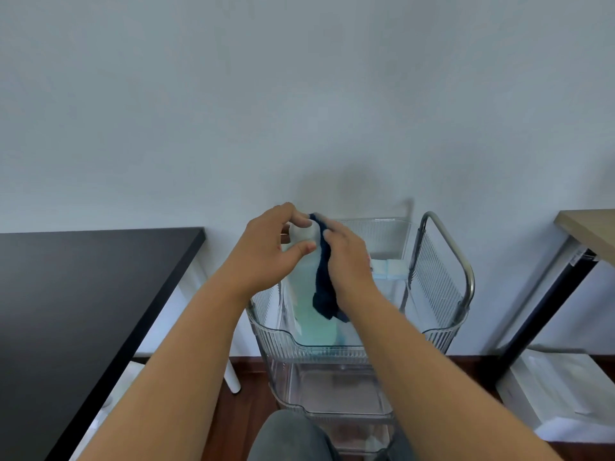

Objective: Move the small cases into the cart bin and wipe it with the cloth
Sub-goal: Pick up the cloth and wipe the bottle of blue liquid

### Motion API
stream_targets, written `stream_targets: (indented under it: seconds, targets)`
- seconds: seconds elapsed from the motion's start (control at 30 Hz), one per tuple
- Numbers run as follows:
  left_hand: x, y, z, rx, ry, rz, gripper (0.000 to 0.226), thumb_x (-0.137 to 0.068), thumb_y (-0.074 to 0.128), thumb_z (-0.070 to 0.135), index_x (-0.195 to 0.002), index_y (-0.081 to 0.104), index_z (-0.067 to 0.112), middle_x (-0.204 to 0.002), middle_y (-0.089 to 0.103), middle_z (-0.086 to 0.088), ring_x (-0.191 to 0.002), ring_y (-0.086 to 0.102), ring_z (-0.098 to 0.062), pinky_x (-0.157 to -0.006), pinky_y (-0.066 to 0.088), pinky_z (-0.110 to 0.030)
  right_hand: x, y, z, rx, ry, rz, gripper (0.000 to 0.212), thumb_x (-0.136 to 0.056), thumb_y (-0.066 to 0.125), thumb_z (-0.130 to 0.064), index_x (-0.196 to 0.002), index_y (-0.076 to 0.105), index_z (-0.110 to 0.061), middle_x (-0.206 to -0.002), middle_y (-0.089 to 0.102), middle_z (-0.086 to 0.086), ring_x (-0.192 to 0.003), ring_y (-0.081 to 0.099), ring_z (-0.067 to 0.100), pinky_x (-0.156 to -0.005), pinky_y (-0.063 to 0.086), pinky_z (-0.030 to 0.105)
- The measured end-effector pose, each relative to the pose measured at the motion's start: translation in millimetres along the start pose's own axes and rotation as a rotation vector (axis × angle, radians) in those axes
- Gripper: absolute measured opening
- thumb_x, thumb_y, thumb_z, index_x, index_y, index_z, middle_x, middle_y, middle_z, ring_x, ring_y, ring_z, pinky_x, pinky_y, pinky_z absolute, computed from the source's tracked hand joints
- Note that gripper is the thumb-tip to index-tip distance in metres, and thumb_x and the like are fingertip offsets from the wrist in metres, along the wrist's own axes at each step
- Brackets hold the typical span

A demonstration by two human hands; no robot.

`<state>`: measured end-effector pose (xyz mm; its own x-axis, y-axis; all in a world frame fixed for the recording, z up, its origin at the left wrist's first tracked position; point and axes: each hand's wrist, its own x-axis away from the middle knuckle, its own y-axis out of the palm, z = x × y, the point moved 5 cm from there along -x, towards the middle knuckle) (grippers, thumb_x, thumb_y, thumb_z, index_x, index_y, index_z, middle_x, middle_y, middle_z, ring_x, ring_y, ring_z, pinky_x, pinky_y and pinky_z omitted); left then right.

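A clear ribbed rolling cart [439, 331] stands against the wall in front of me. Over its top tier, a translucent bin [299, 281] with a pale green tint is tipped up on end. My left hand [266, 251] grips the bin's upper edge. My right hand [349, 261] presses a dark blue cloth [324, 284] against the bin's side; the cloth hangs down below my palm. Small pale blue and white cases [391, 269] lie at the back of the cart's top tier, partly hidden by my right hand.
A black table [83, 294] sits to the left, its white leg [231, 374] close to the cart. A wooden-topped desk [589, 227] with a black leg is on the right, white boxes [549, 394] beneath it. The cart's metal handle [456, 251] rises on its right. My knee [293, 437] is at the bottom.
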<state>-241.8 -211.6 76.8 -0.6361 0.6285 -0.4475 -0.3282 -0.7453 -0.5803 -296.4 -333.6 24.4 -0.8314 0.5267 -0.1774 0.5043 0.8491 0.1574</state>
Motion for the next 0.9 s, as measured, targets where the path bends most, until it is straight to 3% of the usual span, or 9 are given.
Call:
stream_targets:
  seconds: [0.07, 0.1, 0.3, 0.43, 0.5, 0.57, 0.7, 0.8, 0.9]
  targets:
    - [0.9, 1.3, -1.4, 0.065, 0.012, -0.011, 0.024, -0.082, 0.077, 0.013, -0.094, 0.061, 0.026, -0.114, 0.067, 0.013, -0.094, 0.063, 0.002, -0.082, 0.049, -0.009, -15.4, -0.7, -6.7, 0.084, 0.188, -0.080, 0.039, -0.082, 0.044, -0.014, -0.083, 0.079, -0.032, -0.084, 0.077, -0.001, -0.079, 0.070, 0.018, -0.072, 0.057, 0.035]
    - [1.7, 2.1, -2.4, 0.097, 0.013, -0.014, 0.023, -0.082, 0.077, 0.011, -0.097, 0.063, 0.021, -0.116, 0.067, 0.012, -0.095, 0.064, 0.001, -0.083, 0.049, -0.010, -20.0, -2.2, -7.1, 0.096, 0.275, -0.115, 0.034, -0.079, 0.047, -0.017, -0.079, 0.079, -0.028, -0.079, 0.076, 0.005, -0.073, 0.069, 0.025, -0.069, 0.056, 0.040]
    - [2.3, 3.8, -5.7, 0.248, -0.012, -0.112, 0.020, -0.085, 0.073, 0.005, -0.099, 0.063, 0.015, -0.123, 0.067, 0.009, -0.109, 0.064, -0.010, -0.090, 0.052, -0.021, -31.5, -13.6, 9.4, -0.003, 0.449, -0.169, 0.021, -0.072, 0.059, -0.027, -0.063, 0.072, -0.015, -0.061, 0.066, 0.009, -0.048, 0.062, 0.023, -0.048, 0.051, 0.028]
    - [6.4, 6.1, -5.9, 0.297, -0.049, -0.171, 0.021, -0.092, 0.064, 0.003, -0.105, 0.059, 0.018, -0.133, 0.061, 0.010, -0.118, 0.061, -0.012, -0.097, 0.051, -0.028, -15.7, -18.3, 38.8, -0.038, 0.548, -0.087, 0.021, -0.077, 0.055, -0.032, -0.071, 0.063, -0.013, -0.060, 0.064, 0.008, -0.051, 0.059, 0.024, -0.053, 0.048, 0.028]
    - [6.8, 4.5, -7.1, 0.103, -0.050, -0.122, 0.023, -0.093, 0.062, 0.010, -0.107, 0.056, 0.028, -0.133, 0.058, 0.016, -0.115, 0.057, -0.012, -0.099, 0.049, -0.031, -0.7, -18.8, 56.1, -0.092, 0.572, 0.004, 0.023, -0.082, 0.054, -0.032, -0.077, 0.065, -0.013, -0.071, 0.068, 0.009, -0.061, 0.063, 0.025, -0.059, 0.049, 0.031]
    - [9.1, 3.7, -4.4, -0.086, -0.038, -0.023, 0.026, -0.089, 0.060, 0.015, -0.106, 0.053, 0.034, -0.123, 0.058, 0.016, -0.106, 0.053, -0.015, -0.093, 0.047, -0.033, 15.4, -17.1, 68.0, -0.193, 0.556, 0.082, 0.025, -0.085, 0.055, -0.032, -0.083, 0.072, -0.013, -0.078, 0.075, 0.008, -0.068, 0.071, 0.025, -0.061, 0.055, 0.033]
    - [10.6, 5.2, 4.6, -0.248, 0.030, 0.110, 0.026, -0.086, 0.067, 0.039, -0.105, 0.056, 0.025, -0.100, 0.056, 0.015, -0.086, 0.051, -0.017, -0.077, 0.045, -0.032, 27.1, -3.1, 68.9, -0.306, 0.346, 0.084, 0.036, -0.092, 0.043, -0.024, -0.100, 0.075, -0.038, -0.096, 0.077, -0.003, -0.089, 0.073, 0.015, -0.069, 0.058, 0.031]
    - [9.1, 1.0, -0.9, -0.196, -0.001, 0.095, 0.025, -0.084, 0.070, 0.042, -0.102, 0.058, 0.029, -0.085, 0.056, 0.028, -0.070, 0.048, -0.002, -0.068, 0.043, -0.025, 22.3, 4.0, 51.3, -0.302, 0.216, 0.052, 0.040, -0.089, 0.041, -0.022, -0.104, 0.073, -0.042, -0.096, 0.077, -0.004, -0.086, 0.073, 0.012, -0.067, 0.057, 0.027]
    - [10.8, -4.0, -8.4, -0.085, -0.055, 0.055, 0.022, -0.081, 0.072, 0.044, -0.097, 0.059, 0.036, -0.083, 0.058, 0.033, -0.069, 0.051, -0.003, -0.063, 0.045, -0.016, 6.7, 4.9, 35.3, -0.271, 0.198, 0.012, 0.038, -0.090, 0.043, -0.020, -0.102, 0.075, -0.038, -0.102, 0.076, 0.003, -0.093, 0.072, 0.020, -0.077, 0.058, 0.037]
